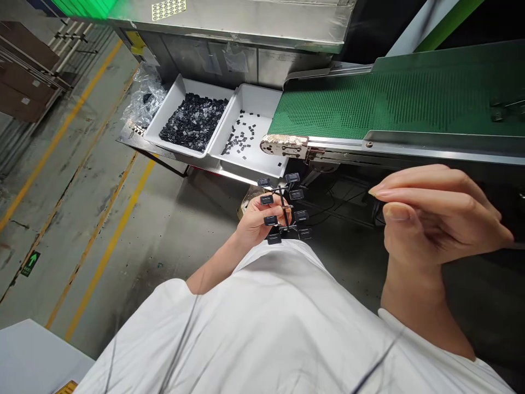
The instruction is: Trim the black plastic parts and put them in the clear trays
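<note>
Closest to the camera, above a white fabric shirt (283, 312), the right hand (443, 213) is raised, thumb and fingertips drawn together; whether something small sits between them cannot be told. A wide gap parts it from the left hand (258, 219), which pinches a thin, black, branching plastic frame (284, 208) just past the shirt's lower edge, eight small rectangular pieces jutting from its two sides. The frame's upper end overlaps, in view, the near edge of a white rectangular plastic tray (258, 141) with black bits (241, 134) scattered over its bottom. Rim beside rim, to its left, stands a second white plastic tray (175, 98), heaped with black pieces (194, 123); both sit on a low metal counter (131, 141). A green ribbed conveyor belt (348, 106) hides the first tray's right edge. Grey floor (135, 241) with yellow lines gives room leftward; a steel cabinet (246, 22) bounds the far side.
</note>
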`<state>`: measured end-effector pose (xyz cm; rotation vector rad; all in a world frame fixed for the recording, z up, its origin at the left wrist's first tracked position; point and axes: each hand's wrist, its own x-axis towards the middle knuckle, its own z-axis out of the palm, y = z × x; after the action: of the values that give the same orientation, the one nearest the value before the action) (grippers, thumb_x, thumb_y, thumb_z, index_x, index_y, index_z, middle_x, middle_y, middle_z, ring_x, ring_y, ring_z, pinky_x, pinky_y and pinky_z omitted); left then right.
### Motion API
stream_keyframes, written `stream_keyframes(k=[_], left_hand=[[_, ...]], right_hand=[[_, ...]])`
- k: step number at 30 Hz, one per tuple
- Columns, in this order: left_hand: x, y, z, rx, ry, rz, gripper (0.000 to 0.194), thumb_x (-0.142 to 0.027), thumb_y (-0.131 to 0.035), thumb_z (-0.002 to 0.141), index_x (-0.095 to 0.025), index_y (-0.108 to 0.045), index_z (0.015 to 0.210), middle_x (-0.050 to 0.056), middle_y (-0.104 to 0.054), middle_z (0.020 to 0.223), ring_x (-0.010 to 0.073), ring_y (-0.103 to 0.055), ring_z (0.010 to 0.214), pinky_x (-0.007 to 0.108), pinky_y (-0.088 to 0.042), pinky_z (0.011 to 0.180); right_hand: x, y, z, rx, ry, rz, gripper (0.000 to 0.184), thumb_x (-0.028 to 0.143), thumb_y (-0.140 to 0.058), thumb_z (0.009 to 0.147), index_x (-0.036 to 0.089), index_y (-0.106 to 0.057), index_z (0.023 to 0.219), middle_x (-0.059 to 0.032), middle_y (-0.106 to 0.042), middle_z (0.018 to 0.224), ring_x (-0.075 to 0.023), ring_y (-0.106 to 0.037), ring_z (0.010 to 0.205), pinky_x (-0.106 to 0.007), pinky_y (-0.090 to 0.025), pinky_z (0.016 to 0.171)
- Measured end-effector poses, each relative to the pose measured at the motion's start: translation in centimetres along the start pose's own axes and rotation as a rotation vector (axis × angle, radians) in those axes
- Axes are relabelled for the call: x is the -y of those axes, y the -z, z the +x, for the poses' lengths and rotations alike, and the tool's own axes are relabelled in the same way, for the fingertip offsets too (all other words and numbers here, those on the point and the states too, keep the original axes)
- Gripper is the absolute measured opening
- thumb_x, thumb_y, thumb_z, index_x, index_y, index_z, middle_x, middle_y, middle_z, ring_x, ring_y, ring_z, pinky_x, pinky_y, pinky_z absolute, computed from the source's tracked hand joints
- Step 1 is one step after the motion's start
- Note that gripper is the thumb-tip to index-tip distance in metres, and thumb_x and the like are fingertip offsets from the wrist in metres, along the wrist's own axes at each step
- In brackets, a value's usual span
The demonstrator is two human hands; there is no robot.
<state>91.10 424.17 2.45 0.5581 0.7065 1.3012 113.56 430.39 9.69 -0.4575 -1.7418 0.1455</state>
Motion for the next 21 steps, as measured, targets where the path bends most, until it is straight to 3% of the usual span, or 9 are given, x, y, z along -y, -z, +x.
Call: stream_keyframes(k=[11,21], left_hand=[[0.1,-0.3,0.7,-0.002,0.092,-0.052,0.047,-0.046,-0.097,0.063,-0.019,-0.059,0.070,-0.001,-0.053,0.062,0.0155,-0.057,0.064,0.028,-0.045,0.054],[0.0,0.1,1.3,-0.058,0.162,-0.120,0.043,-0.032,-0.097,0.057,-0.018,-0.059,0.071,-0.001,-0.059,0.066,0.0143,-0.057,0.063,0.028,-0.045,0.056]], right_hand=[[-1.1,-0.4,-0.1,-0.016,-0.049,0.002,0.011,0.020,-0.078,0.093,0.023,-0.083,0.103,-0.0036,-0.077,0.084,-0.0210,-0.071,0.073,-0.036,-0.050,0.057],[-2.2,-1.3,0.1,0.003,-0.073,0.041,0.006,0.018,-0.078,0.092,0.020,-0.081,0.097,-0.0038,-0.077,0.083,-0.0200,-0.071,0.072,-0.033,-0.050,0.056]])
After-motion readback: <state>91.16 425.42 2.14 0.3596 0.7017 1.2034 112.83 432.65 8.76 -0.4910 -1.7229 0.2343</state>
